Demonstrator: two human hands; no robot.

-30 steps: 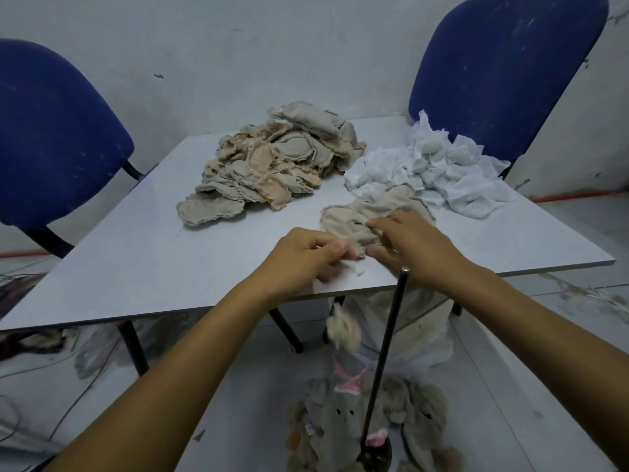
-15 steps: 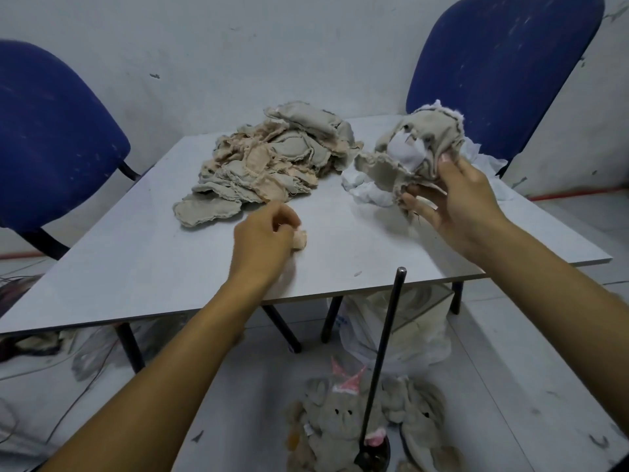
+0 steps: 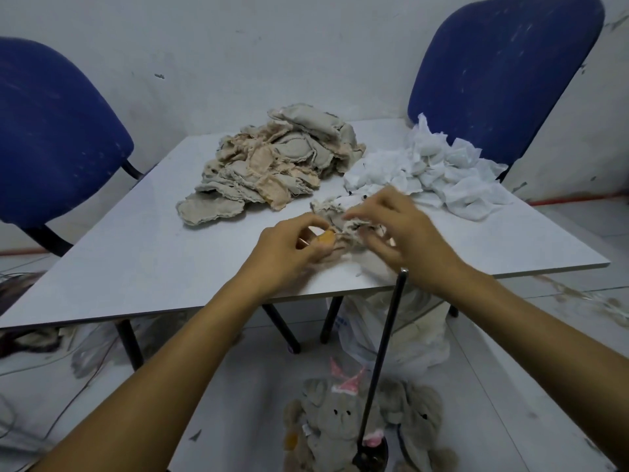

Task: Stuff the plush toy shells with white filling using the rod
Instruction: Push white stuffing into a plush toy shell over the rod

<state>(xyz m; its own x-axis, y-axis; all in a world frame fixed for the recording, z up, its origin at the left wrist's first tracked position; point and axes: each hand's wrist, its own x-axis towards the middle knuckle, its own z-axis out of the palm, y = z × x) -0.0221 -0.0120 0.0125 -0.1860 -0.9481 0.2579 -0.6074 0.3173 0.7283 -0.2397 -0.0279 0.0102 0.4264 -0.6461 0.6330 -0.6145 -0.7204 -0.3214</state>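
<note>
The left hand (image 3: 289, 248) is curled, and the near end of a beige toy shell (image 3: 343, 219) is pinched in it. The right hand (image 3: 405, 233) grips the same shell from the other side, just above the white table (image 3: 136, 260). White filling (image 3: 439, 172) is heaped behind, beside a pile of shells (image 3: 272, 165). The dark rod (image 3: 383, 362) is seen upright below the table edge.

No legible txt, labels or nos. anywhere; bag print too blurred.

shell (image 3: 343, 216) lowered to table, both hands meeting
</note>
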